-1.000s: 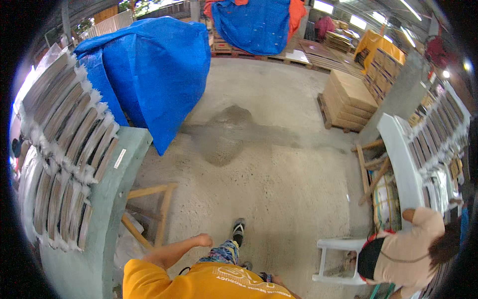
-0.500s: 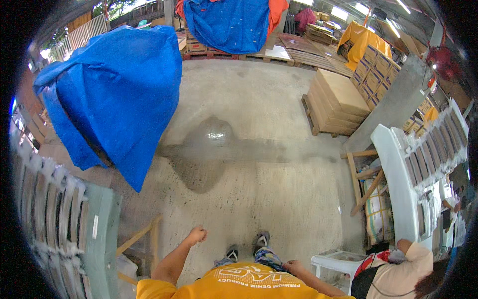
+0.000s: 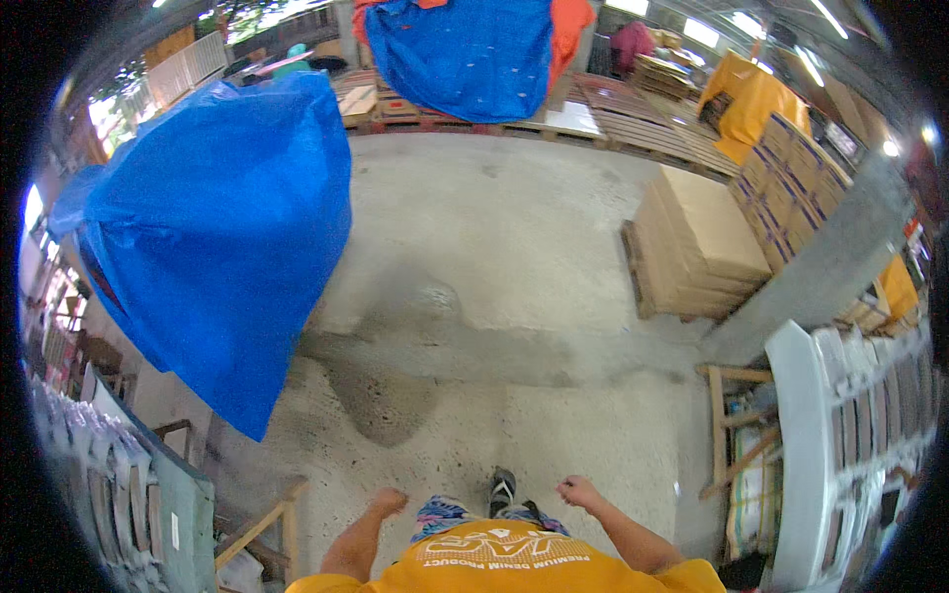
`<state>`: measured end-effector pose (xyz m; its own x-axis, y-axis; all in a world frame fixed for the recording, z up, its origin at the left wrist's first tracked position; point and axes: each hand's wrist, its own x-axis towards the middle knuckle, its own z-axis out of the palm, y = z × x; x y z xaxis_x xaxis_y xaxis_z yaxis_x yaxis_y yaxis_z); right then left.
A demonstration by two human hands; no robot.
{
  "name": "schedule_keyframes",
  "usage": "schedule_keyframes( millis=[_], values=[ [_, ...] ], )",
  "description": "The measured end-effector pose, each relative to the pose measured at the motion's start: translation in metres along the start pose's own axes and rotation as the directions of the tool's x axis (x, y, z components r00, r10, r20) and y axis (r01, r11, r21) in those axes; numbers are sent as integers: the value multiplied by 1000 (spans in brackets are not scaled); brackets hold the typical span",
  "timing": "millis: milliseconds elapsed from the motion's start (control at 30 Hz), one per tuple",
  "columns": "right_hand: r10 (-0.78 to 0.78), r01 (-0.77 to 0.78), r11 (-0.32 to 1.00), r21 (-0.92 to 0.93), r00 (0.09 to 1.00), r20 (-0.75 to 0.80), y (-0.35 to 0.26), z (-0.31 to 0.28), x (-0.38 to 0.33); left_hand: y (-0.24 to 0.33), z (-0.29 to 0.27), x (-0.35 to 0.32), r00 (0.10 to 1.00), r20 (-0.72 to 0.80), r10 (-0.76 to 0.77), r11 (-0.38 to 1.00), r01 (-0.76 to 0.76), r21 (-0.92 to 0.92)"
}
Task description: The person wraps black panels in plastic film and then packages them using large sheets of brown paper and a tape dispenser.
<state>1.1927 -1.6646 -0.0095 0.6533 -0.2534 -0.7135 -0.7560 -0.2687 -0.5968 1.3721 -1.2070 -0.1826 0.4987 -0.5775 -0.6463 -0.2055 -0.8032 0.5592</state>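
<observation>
Both hands hang low in front of the orange shirt (image 3: 504, 563), apart from each other: the left hand (image 3: 388, 501) is blurred, and the right hand (image 3: 578, 491) looks loosely curled. I cannot tell whether the fingers of either are spread or pressed together. Nearest to them are the patterned shorts (image 3: 442, 517), between the two hands at the lower edge of the view.

Concrete floor (image 3: 544, 237) spreads ahead, with a dark patch (image 3: 395, 385) across its middle. On the left stands a bulky load under a blue tarpaulin (image 3: 217, 227); at the far end, another blue sheet (image 3: 465, 54) hangs with orange cloth (image 3: 570, 40) beside it. A grey column (image 3: 840, 262) leans in on the right, just beside a brown stack (image 3: 697, 242) on a pallet (image 3: 638, 282). Near each side is a pale bench, the left one (image 3: 180, 504) greener than the right one (image 3: 803, 455), with wooden frames (image 3: 720, 425) below. Smallest is the dark shoe (image 3: 502, 491) between the hands.
</observation>
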Motion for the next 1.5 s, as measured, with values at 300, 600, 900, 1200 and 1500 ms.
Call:
schedule_keyframes(
  millis=[300, 600, 900, 1200, 1500],
  values=[
    [-211, 202, 950, 238, 977, 13, -233, -123, 150, 76, -102, 173, 963, -142, -231, 962, 248, 113],
    [-37, 52, 995, 87, 985, -167, -276, -185, 394, 82, -353, 251, 851, 231, -471, 88, 306, -948],
    [-203, 541, 590, -599, 818, 539, -102, -294, 558, 98, -638, 411, 845, -233, -480, 737, 245, -630],
    [-195, 149, 710, -688, 981, 11, -433, -373, 872, 78, -796, 584, 795, -357, -491, 827, 296, -477],
    [-299, 300, 954, 9, 953, -59, -998, -333, 1111, -60, -880, 681, 500, 190, -845, 250, 683, -686]
  ],
)
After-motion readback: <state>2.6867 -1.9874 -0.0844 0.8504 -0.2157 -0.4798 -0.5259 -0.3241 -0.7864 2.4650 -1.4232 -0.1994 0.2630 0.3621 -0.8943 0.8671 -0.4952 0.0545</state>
